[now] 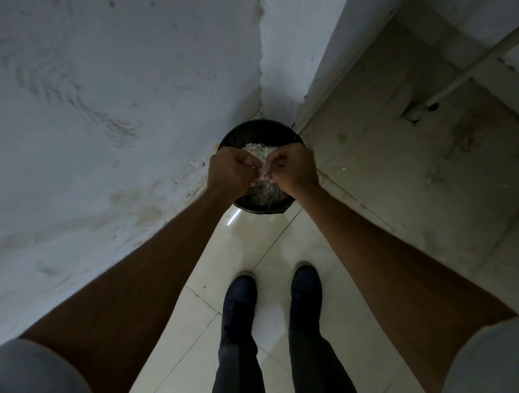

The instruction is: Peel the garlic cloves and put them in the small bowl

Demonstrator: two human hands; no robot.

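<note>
Over the black bin in the corner, left hand and right hand both pinch something pale, probably a garlic clove; too dim to confirm. Looks mid-peel. Next: strip skin, carry clove to the small bowl, not in view.

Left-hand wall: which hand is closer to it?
Left. The left hand is over the bin's left rim, beside the wall; the right hand is over its right side, farther off.

My pale glossy floor tiles carry a round black bin set in the wall corner; my dark shoes stand near it.
</note>
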